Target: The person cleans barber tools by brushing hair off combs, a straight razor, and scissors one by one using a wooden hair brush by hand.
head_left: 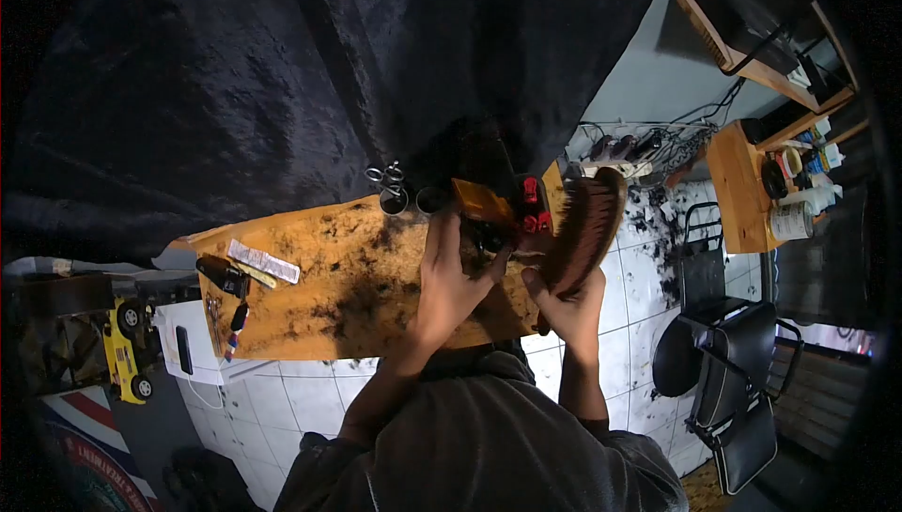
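Note:
My right hand [571, 310] is closed around the lower end of a large curved brush [590, 235]. Its wooden back faces right and its dark reddish bristles point left. My left hand [451, 277] is closed on an orange and black object [483, 202] just left of the bristles; its kind is unclear, and fingers and shadow hide part of it. Both hands are over a wooden table [301, 296] strewn with dark hair clippings. Near my left fingers stand two dark cups [395, 200], one with scissors [383, 174] in it. Small red items [531, 193] lie between the hands, farther back.
At the table's left end are a black clipper [223, 275], a printed packet [263, 260] and a comb-like strip. Dark cloth hangs behind the table. A black barber chair [738, 362] stands on the right, before a wooden shelf [738, 188] with bottles. Hair litters the tiled floor.

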`<state>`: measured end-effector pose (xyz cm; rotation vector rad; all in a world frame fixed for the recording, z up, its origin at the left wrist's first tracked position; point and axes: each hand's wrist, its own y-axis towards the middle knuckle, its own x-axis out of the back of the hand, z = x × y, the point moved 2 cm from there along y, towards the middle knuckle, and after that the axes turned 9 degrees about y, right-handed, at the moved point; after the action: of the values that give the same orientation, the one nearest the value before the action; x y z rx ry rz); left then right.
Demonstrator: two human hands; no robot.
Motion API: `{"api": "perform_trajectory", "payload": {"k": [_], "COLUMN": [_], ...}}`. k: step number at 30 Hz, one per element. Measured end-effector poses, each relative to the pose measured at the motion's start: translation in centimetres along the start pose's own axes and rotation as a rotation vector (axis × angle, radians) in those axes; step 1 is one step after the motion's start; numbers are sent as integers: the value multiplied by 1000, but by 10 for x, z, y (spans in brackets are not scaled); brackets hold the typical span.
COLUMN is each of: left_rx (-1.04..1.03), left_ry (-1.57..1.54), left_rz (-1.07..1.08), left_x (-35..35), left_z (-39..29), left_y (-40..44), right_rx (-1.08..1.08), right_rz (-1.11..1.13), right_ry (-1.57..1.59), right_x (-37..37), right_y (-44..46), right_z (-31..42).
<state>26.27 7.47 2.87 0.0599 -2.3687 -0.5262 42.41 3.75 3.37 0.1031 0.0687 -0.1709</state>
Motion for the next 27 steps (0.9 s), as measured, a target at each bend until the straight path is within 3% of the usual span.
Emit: {"api": "perform_trajectory", "payload": {"k": [3,8,11,12,15,19,22,27], "left_rx": [68,174,123,191,294,297,310,380], "left_ry": [-23,-96,-89,-155,-168,-108,-61,-18], "left_rz": [20,45,-3,33,77,-15,-83,-108], "left_x": [-1,8,25,28,54,81,102,149], "left_z": [0,1,5,9,14,33,53,96], "left_y": [-5,-9,-21,-30,-49,-77,-98,-139], "right_rx": [-67,-1,74,-52,-97,-224,-77,-11], "right_rz": [-2,78,298,406,497,578,607,678], "right_ry": [-30,-43,-151,-239,-190,-265,-257,-411], "right_x": [2,3,-8,-7,-31,-72,-106,-174], "right_y": [-1,-8,-13,-17,-23,-32,-42,-63], "right_z": [9,3,-1,-8,1,-6,-16,-31]}}
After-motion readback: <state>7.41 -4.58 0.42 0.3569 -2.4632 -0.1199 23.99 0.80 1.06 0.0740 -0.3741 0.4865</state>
